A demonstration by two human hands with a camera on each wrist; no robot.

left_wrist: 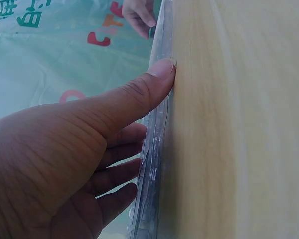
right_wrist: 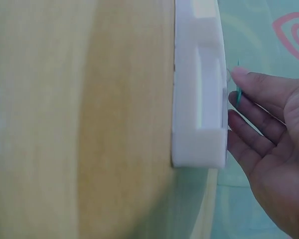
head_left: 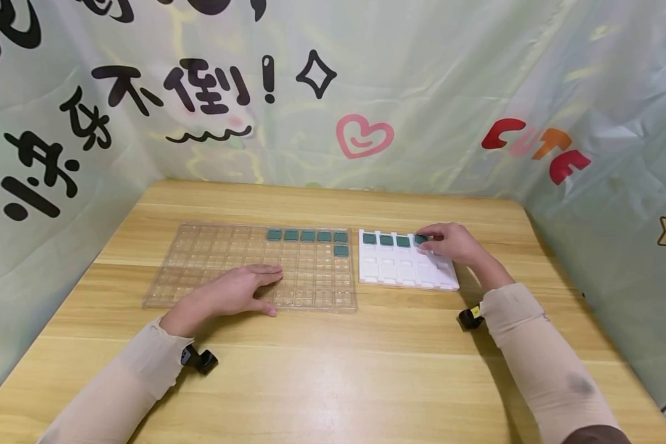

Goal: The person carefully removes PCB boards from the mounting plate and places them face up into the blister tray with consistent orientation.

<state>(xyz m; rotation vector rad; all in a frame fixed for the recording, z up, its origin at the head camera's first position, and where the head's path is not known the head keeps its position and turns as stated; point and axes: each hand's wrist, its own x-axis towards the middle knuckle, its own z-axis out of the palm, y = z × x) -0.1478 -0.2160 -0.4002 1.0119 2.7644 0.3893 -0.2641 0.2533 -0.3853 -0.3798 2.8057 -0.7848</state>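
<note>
My left hand (head_left: 235,291) rests with fairly straight fingers on a clear plastic compartment tray (head_left: 311,280), its thumb at the near edge. In the left wrist view the thumb (left_wrist: 139,94) lies along the tray's side wall (left_wrist: 157,134). Several flat dark green square pieces (head_left: 308,235) sit in the tray's back row, and one in the row below. At the back right of a smaller white tray (head_left: 407,271), my right hand (head_left: 449,242) pinches a green piece (right_wrist: 238,85) between thumb and forefinger, seen edge-on in the right wrist view.
Three more green pieces (head_left: 386,240) lie in the back row of the white tray. Both trays stand side by side on a wooden table (head_left: 333,370). A printed cloth (head_left: 433,80) hangs behind and along both sides. Small black cameras (head_left: 200,359) sit on the wrists.
</note>
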